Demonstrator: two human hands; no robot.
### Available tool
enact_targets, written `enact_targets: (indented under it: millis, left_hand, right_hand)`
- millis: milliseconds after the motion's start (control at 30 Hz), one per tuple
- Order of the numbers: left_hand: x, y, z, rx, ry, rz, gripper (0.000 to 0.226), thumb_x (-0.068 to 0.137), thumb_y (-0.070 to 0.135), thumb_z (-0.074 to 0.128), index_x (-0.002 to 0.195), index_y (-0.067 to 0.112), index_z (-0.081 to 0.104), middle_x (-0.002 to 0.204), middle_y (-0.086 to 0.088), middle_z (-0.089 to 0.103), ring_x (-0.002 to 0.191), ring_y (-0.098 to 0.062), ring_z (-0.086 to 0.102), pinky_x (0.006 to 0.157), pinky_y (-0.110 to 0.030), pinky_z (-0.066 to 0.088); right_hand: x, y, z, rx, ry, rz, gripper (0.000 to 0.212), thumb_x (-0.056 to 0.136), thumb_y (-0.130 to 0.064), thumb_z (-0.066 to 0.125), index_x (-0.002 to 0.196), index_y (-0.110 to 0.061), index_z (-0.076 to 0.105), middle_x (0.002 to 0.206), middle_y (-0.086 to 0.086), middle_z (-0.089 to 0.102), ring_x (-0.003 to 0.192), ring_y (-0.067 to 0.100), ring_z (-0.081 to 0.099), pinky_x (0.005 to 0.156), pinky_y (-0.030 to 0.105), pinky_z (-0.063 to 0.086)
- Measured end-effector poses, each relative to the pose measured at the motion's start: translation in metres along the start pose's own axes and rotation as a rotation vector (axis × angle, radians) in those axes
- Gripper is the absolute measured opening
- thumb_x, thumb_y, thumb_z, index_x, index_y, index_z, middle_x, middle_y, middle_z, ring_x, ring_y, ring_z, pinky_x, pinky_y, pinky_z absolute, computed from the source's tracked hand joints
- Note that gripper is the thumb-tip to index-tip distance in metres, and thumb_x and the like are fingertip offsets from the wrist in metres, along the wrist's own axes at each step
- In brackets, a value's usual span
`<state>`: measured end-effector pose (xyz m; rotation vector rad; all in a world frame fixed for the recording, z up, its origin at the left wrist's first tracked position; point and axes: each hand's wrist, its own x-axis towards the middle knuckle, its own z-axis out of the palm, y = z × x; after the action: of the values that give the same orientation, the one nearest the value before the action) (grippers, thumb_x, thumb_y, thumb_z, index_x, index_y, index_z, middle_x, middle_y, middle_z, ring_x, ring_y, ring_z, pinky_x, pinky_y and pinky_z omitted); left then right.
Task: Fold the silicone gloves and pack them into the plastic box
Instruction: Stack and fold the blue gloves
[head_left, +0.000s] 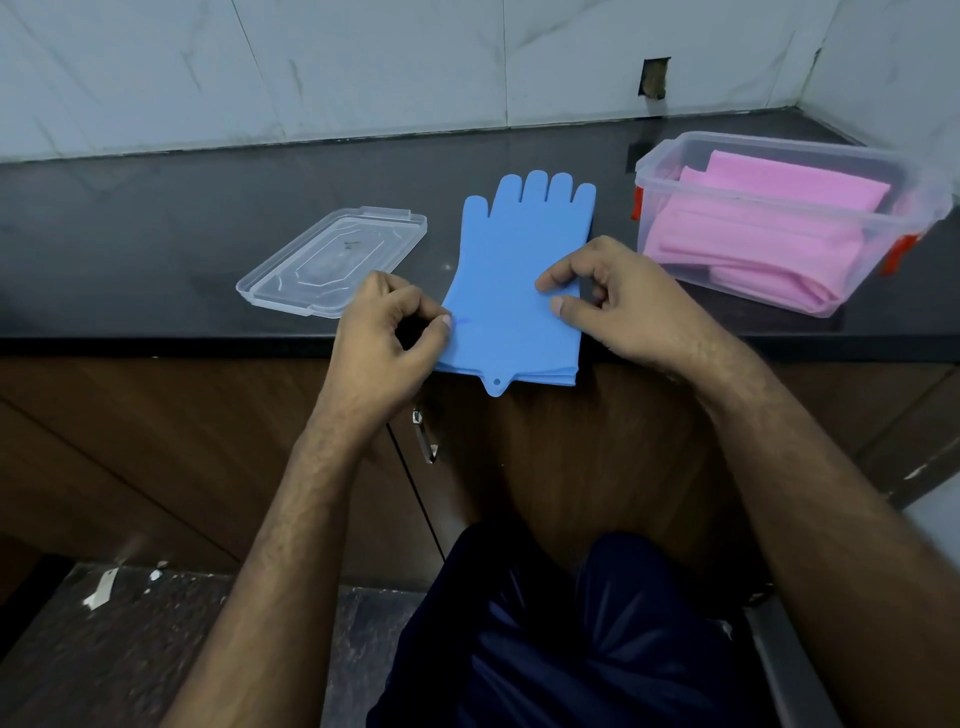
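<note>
A blue silicone glove (514, 270) lies flat on the dark countertop (156, 218), fingers pointing to the wall, its cuff hanging over the front edge. It looks like more than one layer stacked at the cuff. My left hand (387, 338) pinches the glove's left cuff edge. My right hand (618, 301) grips the right side of the cuff, thumb and forefinger on top. A clear plastic box (779, 156) with red clips stands to the right and holds folded pink gloves (769, 228).
The box's clear lid (332, 260) lies on the counter left of the glove. A tiled wall (415, 62) rises behind the counter. Brown cabinet doors (156, 441) with a metal handle (425, 436) are below the counter edge.
</note>
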<state>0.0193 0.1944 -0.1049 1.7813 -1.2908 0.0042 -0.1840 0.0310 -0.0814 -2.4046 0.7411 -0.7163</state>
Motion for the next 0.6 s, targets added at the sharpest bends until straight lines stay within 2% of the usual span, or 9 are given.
enact_targets:
  millis: [67,133,167,233,333,400,467,533,600]
  left_hand:
    - [-0.002,-0.003,-0.003,-0.023,-0.003,0.032,0.013,0.096,0.022,0.067,0.087,0.014,0.072,0.105,0.000,0.059,0.104,-0.008,0.058,0.082,-0.017,0.047]
    - [-0.004,-0.007,-0.005,-0.060,-0.016,0.068,0.016,0.099,0.019,0.062,0.093,0.010,0.074,0.113,0.002,0.062,0.112,-0.005,0.059,0.087,-0.023,0.048]
    - [-0.006,-0.009,-0.007,-0.074,-0.032,0.090,0.018,0.100,0.018,0.059,0.097,0.010,0.075,0.119,0.004,0.064,0.117,-0.003,0.058,0.089,-0.022,0.048]
    - [-0.010,-0.013,-0.010,-0.122,-0.080,0.132,0.025,0.100,0.009,0.050,0.105,0.010,0.075,0.131,0.005,0.064,0.131,-0.004,0.053,0.102,-0.020,0.045]
    - [-0.015,-0.021,-0.013,-0.127,-0.155,0.187,0.045,0.084,-0.004,0.044,0.118,0.011,0.071,0.142,0.005,0.062,0.145,-0.010,0.042,0.117,-0.024,0.034]
    - [-0.017,-0.024,-0.012,-0.059,-0.174,0.227,0.054,0.075,-0.003,0.047,0.122,0.013,0.067,0.149,0.007,0.057,0.150,-0.011,0.035,0.119,-0.024,0.030]
    - [-0.018,-0.026,-0.008,0.016,-0.163,0.262,0.050,0.074,0.002,0.055,0.123,0.013,0.063,0.154,0.009,0.051,0.152,-0.011,0.031,0.119,-0.029,0.028]
    - [-0.019,-0.028,-0.001,0.105,-0.131,0.304,0.043,0.081,0.012,0.064,0.124,0.015,0.059,0.155,0.012,0.049,0.149,-0.010,0.036,0.118,-0.032,0.026]
    - [-0.021,-0.029,0.007,0.151,-0.071,0.318,0.038,0.085,0.013,0.065,0.122,0.016,0.056,0.153,0.012,0.051,0.144,-0.008,0.042,0.116,-0.027,0.024]
  right_hand:
    - [-0.004,0.002,0.000,-0.045,0.018,-0.017,0.017,0.094,-0.034,0.068,0.111,-0.032,0.071,0.107,-0.015,0.054,0.076,0.004,0.052,0.065,0.009,0.034]
    - [-0.009,0.003,0.000,-0.061,0.056,-0.046,0.016,0.095,-0.037,0.066,0.108,-0.030,0.072,0.110,-0.013,0.058,0.082,0.005,0.054,0.068,0.014,0.037]
    - [-0.012,0.003,-0.001,-0.072,0.072,-0.069,0.017,0.096,-0.036,0.064,0.108,-0.028,0.072,0.110,-0.013,0.061,0.085,0.007,0.055,0.071,0.019,0.040]
    - [-0.019,0.003,-0.002,-0.116,0.076,-0.120,0.021,0.100,-0.035,0.059,0.112,-0.026,0.073,0.114,-0.013,0.066,0.094,0.010,0.057,0.081,0.028,0.045]
    - [-0.028,0.005,-0.004,-0.180,0.040,-0.167,0.027,0.103,-0.026,0.055,0.124,-0.024,0.071,0.125,-0.011,0.068,0.106,0.017,0.055,0.090,0.034,0.045]
    - [-0.032,0.008,-0.006,-0.187,0.017,-0.176,0.036,0.100,-0.009,0.054,0.130,-0.021,0.068,0.130,-0.009,0.067,0.112,0.019,0.053,0.097,0.033,0.045]
    - [-0.037,0.009,-0.009,-0.182,-0.001,-0.157,0.048,0.094,0.001,0.051,0.134,-0.022,0.066,0.135,-0.011,0.064,0.117,0.016,0.050,0.102,0.032,0.043]
    - [-0.041,0.009,-0.011,-0.164,0.001,-0.159,0.049,0.092,-0.001,0.053,0.135,-0.023,0.065,0.136,-0.013,0.063,0.117,0.015,0.050,0.102,0.033,0.044]
    - [-0.045,0.008,-0.011,-0.160,-0.005,-0.173,0.048,0.091,-0.008,0.059,0.136,-0.024,0.063,0.138,-0.014,0.061,0.117,0.013,0.048,0.101,0.033,0.044]
